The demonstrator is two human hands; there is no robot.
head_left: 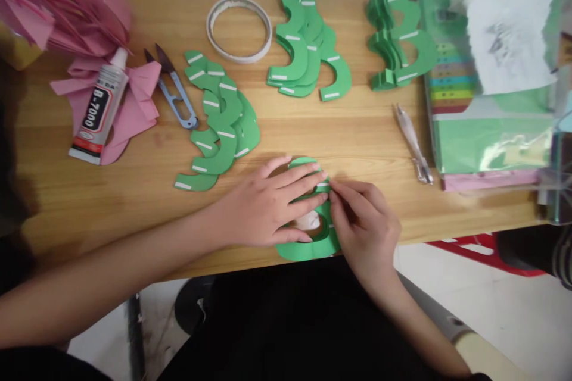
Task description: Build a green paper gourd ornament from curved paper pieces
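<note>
A green curved paper cutout [308, 250] lies near the front edge of the table, partly covered by my hands. My left hand [263, 202] rests flat across it with the fingers spread. At its right edge, my right hand [369, 226] is closed in a pinch, thumb and forefinger at the end of a short white strip [322, 185]. Whatever is between those fingertips is too small to make out. Several similar cutouts with white strips lie in an overlapping pile [226, 149] to the left and another pile [292, 56] farther back.
A tape roll [239, 59], thread snips [176, 95] and a glue tube [100, 107] on pink paper [143, 86] sit at the left. To the right are a green stack [422, 50], a pen [412, 143] and a plastic-wrapped paper pack [491, 143]. Pink wrapping [84, 6] fills the back left.
</note>
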